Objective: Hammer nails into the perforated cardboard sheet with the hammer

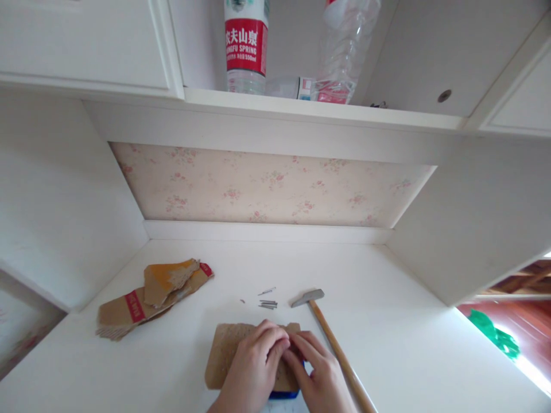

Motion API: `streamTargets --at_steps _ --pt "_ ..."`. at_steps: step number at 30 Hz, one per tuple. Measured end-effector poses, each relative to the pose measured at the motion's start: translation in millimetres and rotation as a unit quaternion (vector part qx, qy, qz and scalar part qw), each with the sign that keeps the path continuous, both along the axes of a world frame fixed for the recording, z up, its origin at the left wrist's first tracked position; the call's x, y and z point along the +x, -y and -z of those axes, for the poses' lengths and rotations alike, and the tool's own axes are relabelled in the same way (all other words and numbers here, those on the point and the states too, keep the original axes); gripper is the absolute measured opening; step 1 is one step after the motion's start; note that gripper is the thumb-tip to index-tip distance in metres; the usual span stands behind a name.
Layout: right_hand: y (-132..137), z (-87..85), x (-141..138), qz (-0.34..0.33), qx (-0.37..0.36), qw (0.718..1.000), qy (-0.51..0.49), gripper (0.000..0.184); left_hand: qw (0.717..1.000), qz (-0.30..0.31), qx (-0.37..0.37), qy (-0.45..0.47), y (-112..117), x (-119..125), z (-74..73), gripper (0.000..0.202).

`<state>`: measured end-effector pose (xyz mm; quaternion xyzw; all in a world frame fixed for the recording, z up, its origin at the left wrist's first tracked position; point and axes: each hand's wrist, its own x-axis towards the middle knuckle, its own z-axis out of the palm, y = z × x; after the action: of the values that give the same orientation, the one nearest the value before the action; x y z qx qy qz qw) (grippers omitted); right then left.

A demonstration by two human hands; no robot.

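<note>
A piece of brown cardboard (224, 354) lies near the front of the white desk, with small marks on its surface. Part of a blue object (284, 395) shows beneath its lower right edge. My left hand (262, 357) rests over the middle of the cardboard, thumb and fingers pinched together. Close beside it, my right hand (316, 367) is also pinched, its fingertips meeting those of the left at the cardboard's right part. Whatever sits between the fingertips is hidden. To the right lies a hammer (340, 350) with a wooden handle. Several nails (268, 304) lie beyond the cardboard.
Torn cardboard pieces (159, 292) lie at the left of the white desk (413, 344). Overhead, a shelf (275, 107) holds a red-labelled water bottle (246, 49) and a clear plastic bottle (346, 49). Cabinet panels flank both sides.
</note>
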<state>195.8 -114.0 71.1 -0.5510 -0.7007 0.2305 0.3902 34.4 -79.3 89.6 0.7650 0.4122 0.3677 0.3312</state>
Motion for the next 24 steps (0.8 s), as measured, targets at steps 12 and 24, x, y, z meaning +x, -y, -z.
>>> streamTargets --at_steps 12,24 --pt "56.4 59.4 103.5 0.270 -0.031 0.956 0.114 0.040 0.999 -0.029 -0.017 -0.023 -1.8 -0.8 4.8 0.028" --pt "43.8 89.6 104.2 0.206 -0.136 0.930 0.271 0.042 0.999 -0.027 0.022 -0.031 0.0 -1.6 11.7 0.026"
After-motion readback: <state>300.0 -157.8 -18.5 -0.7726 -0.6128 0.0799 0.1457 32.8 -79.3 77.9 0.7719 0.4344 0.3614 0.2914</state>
